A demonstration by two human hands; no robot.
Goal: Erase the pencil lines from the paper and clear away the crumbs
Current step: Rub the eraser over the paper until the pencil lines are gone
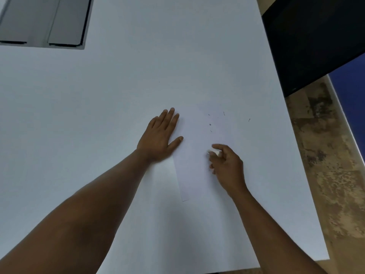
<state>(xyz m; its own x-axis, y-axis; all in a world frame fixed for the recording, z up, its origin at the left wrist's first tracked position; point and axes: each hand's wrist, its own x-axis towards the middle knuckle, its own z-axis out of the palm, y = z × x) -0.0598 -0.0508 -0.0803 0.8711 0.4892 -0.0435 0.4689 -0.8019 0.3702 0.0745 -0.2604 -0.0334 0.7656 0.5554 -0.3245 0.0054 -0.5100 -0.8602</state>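
A white sheet of paper (194,147) lies on the white table, barely distinct from it; its left edge and bottom corner show near the middle. My left hand (161,136) lies flat with straight fingers on the paper's left edge. My right hand (227,165) hovers over the paper's right side, fingers curled round a small white eraser (215,152). Several small dark eraser crumbs (210,124) are scattered on the paper above my right hand, with one more (249,120) farther right. No pencil lines are plainly visible.
The white table (98,115) fills most of the view. A grey cable hatch (45,22) is set into its far left. A black object (316,36) stands beyond the right edge, above a mottled brown floor (325,175).
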